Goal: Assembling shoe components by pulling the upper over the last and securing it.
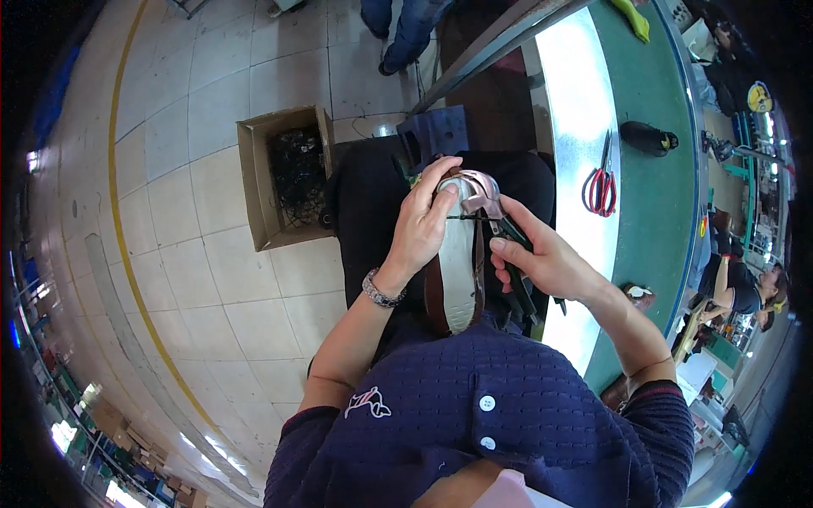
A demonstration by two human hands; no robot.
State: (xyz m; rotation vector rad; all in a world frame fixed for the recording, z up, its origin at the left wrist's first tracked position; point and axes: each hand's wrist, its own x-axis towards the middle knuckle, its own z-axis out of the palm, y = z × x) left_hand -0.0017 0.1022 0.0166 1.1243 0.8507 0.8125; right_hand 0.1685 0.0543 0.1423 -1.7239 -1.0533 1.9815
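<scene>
Over my lap is a shoe (460, 279), bottom up, its pale underside facing me and brown upper material showing along the sides. My left hand (428, 220) is wrapped round its far end, the thumb lying on the underside. My right hand (542, 254) grips a pair of pincers with dark handles (518, 286). The metal head of the tool (482, 196) rests against the shoe's edge near my left thumb. What its jaws hold is too small to make out.
A cardboard box (249, 169) with black scraps stands on the tiled floor to the left. Red-handled scissors (600, 188) lie on the metal strip to the right. Beyond it, a black shoe (648, 138) sits on the green bench (635, 220). Another person's legs (413, 34) are ahead.
</scene>
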